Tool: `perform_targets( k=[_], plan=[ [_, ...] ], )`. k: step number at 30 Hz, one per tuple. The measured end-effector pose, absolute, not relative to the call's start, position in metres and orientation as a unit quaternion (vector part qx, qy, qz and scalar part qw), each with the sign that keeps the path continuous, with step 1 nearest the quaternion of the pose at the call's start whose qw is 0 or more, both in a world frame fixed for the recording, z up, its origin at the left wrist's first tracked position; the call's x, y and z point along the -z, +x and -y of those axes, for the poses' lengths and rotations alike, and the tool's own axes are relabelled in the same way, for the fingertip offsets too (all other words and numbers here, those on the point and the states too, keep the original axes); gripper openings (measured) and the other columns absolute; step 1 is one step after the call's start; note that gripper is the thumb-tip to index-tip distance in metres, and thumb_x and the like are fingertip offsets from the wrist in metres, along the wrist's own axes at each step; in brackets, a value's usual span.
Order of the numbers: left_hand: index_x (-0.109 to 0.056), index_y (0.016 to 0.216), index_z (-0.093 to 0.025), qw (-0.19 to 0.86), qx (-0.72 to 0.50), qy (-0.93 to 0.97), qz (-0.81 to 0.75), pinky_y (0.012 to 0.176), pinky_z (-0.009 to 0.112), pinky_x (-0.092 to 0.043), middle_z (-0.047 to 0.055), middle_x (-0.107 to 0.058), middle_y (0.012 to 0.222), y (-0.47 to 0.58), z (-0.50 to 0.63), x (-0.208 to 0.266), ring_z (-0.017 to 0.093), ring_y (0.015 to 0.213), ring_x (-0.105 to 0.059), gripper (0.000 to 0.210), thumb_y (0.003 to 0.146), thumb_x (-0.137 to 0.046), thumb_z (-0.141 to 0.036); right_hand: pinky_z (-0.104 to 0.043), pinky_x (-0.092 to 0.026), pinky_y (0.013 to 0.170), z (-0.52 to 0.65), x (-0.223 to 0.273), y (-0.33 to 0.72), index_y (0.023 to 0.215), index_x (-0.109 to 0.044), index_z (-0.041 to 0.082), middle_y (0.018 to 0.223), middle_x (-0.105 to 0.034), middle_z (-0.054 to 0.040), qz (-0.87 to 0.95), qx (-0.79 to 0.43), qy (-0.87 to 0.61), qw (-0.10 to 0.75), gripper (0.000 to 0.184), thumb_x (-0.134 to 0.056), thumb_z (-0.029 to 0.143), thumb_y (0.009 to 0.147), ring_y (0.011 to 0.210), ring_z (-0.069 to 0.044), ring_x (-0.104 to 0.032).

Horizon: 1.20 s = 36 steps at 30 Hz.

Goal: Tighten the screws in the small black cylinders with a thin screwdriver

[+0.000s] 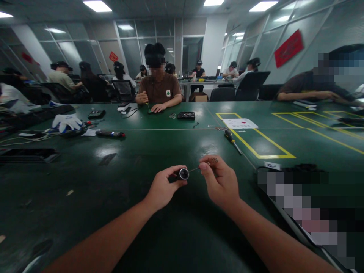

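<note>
In the middle of the view my left hand grips a short black flashlight-like cylinder between thumb and fingers. Its round end, with a silver ring and a dark inside, faces me. My right hand is closed on a thin screwdriver with a slim metal shaft. The shaft points left, and its tip is at the right side of the cylinder's rim; whether it touches cannot be told. A bit of red shows by the right fingertips, while the rest of the handle is mostly hidden. Both hands are above the green table.
Beyond my right hand lies a black-and-yellow screwdriver, near a white paper and yellow tape. White-blue gloves and a black cylinder are at left. A co-worker sits opposite. A dark-edged item borders my right arm.
</note>
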<state>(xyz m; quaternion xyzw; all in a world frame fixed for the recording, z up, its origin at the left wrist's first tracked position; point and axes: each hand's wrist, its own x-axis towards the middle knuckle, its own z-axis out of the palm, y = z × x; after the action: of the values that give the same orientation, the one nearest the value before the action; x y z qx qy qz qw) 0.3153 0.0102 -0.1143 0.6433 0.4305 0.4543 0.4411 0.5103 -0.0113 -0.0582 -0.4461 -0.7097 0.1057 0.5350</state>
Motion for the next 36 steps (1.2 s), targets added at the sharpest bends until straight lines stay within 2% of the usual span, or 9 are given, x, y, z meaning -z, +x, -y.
perform_targets(
  k=[8,14,21,36],
  plan=[
    [-0.074,0.116,-0.026,0.449,-0.463,0.637,-0.423,0.105,0.044,-0.048,0.004,-0.074,0.120,0.3165,-0.0111,0.1164,0.026,0.113,-0.067,0.041,0.077,-0.080,-0.016,-0.026,-0.049,0.065,0.0117,0.0585,0.5106,0.102,-0.064,0.023,0.079,-0.070,0.0013,0.735,-0.088,-0.426,0.521,0.009,-0.057,0.027,0.100,0.068,-0.015,-0.069],
    [-0.072,0.119,-0.025,0.466,-0.485,0.607,-0.423,0.106,0.045,-0.049,0.005,-0.073,0.122,0.3169,-0.0122,0.1154,0.025,0.113,-0.068,0.044,0.077,-0.078,-0.015,-0.027,-0.051,0.068,0.0152,0.0614,0.5110,0.106,-0.063,0.024,0.080,-0.071,0.0017,0.720,-0.097,-0.415,0.548,0.009,-0.055,0.026,0.101,0.069,-0.015,-0.070],
    [-0.072,0.120,-0.022,0.494,-0.502,0.588,-0.398,0.106,0.045,-0.051,0.007,-0.073,0.121,0.3174,-0.0131,0.1192,0.026,0.114,-0.069,0.045,0.076,-0.080,-0.016,-0.026,-0.051,0.067,0.0142,0.0592,0.5089,0.103,-0.064,0.023,0.083,-0.072,0.0002,0.755,-0.090,-0.403,0.510,0.008,-0.057,0.025,0.099,0.071,-0.015,-0.070],
    [-0.073,0.120,-0.023,0.457,-0.501,0.619,-0.397,0.109,0.047,-0.051,0.008,-0.073,0.123,0.3165,-0.0133,0.1209,0.025,0.115,-0.069,0.043,0.078,-0.079,-0.015,-0.028,-0.054,0.068,0.0166,0.0550,0.5090,0.103,-0.063,0.023,0.085,-0.073,-0.0021,0.762,-0.078,-0.400,0.503,0.009,-0.056,0.026,0.099,0.073,-0.017,-0.071]
  ],
)
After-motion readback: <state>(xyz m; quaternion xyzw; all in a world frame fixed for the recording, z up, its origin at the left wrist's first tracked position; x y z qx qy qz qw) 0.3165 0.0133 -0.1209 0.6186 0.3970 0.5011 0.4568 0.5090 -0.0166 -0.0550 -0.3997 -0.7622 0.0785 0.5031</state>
